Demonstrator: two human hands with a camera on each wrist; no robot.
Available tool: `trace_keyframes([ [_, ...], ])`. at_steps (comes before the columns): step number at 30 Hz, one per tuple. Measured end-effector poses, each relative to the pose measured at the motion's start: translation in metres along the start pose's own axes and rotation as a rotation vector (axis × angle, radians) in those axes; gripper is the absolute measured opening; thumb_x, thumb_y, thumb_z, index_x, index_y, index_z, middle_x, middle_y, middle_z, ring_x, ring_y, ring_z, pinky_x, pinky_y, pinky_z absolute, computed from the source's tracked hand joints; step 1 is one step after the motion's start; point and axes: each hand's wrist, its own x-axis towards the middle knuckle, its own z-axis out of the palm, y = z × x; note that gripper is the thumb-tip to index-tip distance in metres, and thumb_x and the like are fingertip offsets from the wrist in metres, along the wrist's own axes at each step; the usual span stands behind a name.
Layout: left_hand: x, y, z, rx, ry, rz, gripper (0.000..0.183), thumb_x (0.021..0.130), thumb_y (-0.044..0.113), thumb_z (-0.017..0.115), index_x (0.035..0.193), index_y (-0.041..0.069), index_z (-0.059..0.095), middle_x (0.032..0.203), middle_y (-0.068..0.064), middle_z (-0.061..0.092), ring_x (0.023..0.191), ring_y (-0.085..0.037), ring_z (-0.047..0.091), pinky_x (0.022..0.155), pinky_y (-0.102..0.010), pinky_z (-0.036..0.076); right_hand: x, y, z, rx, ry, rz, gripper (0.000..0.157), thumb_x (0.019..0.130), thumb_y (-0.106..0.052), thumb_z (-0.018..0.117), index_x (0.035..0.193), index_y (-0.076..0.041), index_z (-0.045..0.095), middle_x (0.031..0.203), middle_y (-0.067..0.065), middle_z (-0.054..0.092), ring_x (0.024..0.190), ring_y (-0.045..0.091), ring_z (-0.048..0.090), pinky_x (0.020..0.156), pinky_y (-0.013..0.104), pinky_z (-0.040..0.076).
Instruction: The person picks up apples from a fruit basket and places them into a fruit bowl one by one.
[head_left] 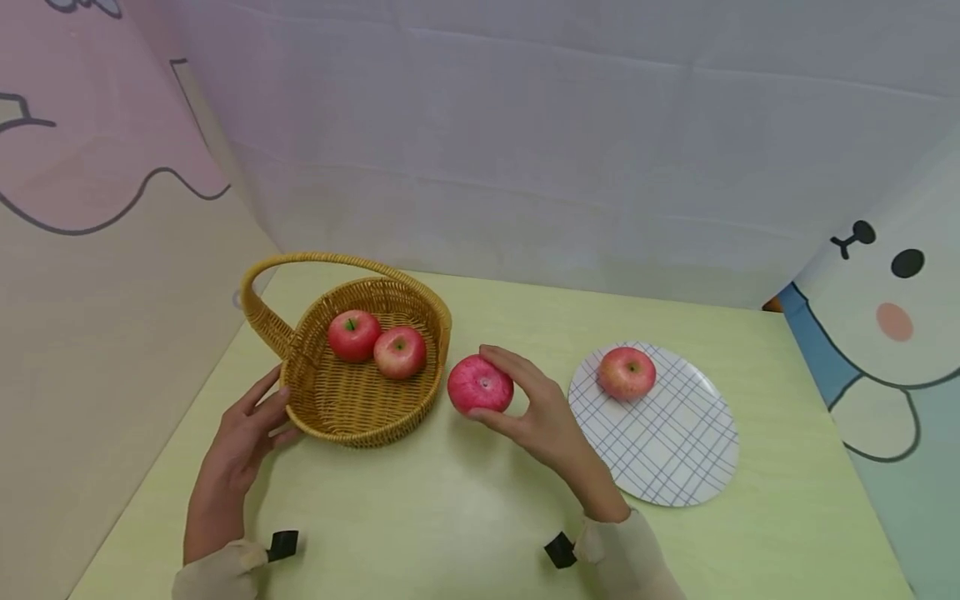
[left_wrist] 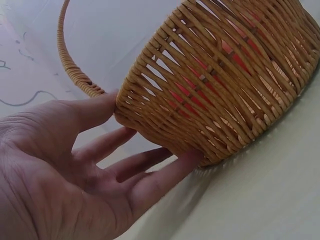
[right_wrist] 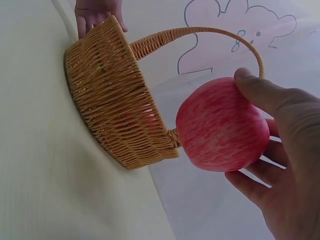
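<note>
My right hand [head_left: 551,421] grips a red apple [head_left: 472,385] between thumb and fingers, just right of the basket. In the right wrist view this apple [right_wrist: 220,127] is lifted above the table, its streaked side showing. The brown wicker basket [head_left: 337,404] has a tall arched handle and holds two red apples, a left one [head_left: 354,336] and a right one [head_left: 400,352]. At the basket's left side rests my left hand [head_left: 243,437]. Its extended fingers touch the woven wall [left_wrist: 215,75], with the thumb up by the rim.
To the right lies a white plate [head_left: 667,442] with a blue grid pattern, one apple [head_left: 627,372] near its far edge. Everything stands on a pale yellow-green table [head_left: 420,517]. A white cloth wall [head_left: 525,167] rises behind, with cartoon-printed panels on both sides.
</note>
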Motion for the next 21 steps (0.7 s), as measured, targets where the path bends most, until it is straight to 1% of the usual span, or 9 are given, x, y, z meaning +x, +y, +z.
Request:
trace_keyframes([
  [5,0.000,0.004,-0.002,0.019,-0.050,-0.006,0.064,0.103,0.024,0.052,0.159,0.024,0.020,0.126,0.022,0.060,0.109,-0.002,0.066,0.083,-0.032,0.060,-0.008,0.006,-0.008,-0.007,0.022,0.054,0.070,0.079,-0.034,0.083,0.142,-0.028,0.052,0.146,-0.004,0.053,0.139,0.016,0.047,0.102,0.038,0.052],
  [10,0.001,0.007,-0.005,0.026,-0.103,-0.036,0.063,0.105,0.023,0.048,0.159,0.025,0.017,0.130,0.018,0.056,0.111,-0.003,0.065,0.085,-0.036,0.060,-0.014,0.014,-0.014,-0.018,0.047,0.082,0.070,0.079,-0.035,0.083,0.141,-0.028,0.053,0.145,-0.004,0.055,0.138,0.016,0.048,0.102,0.039,0.052],
  [16,0.002,0.009,-0.007,0.007,-0.102,-0.070,0.061,0.106,0.022,0.047,0.159,0.026,0.017,0.130,0.015,0.050,0.109,-0.003,0.066,0.084,-0.038,0.060,-0.018,0.020,-0.021,-0.048,0.083,0.082,0.071,0.077,-0.032,0.085,0.141,-0.027,0.054,0.144,-0.003,0.056,0.136,0.017,0.050,0.099,0.040,0.054],
  [21,0.002,0.010,-0.008,-0.010,-0.105,-0.048,0.060,0.106,0.020,0.046,0.159,0.025,0.019,0.130,0.013,0.049,0.109,-0.005,0.066,0.082,-0.038,0.060,-0.021,0.021,-0.027,-0.079,0.122,0.091,0.072,0.077,-0.031,0.085,0.141,-0.025,0.054,0.143,-0.001,0.057,0.135,0.019,0.052,0.097,0.041,0.055],
])
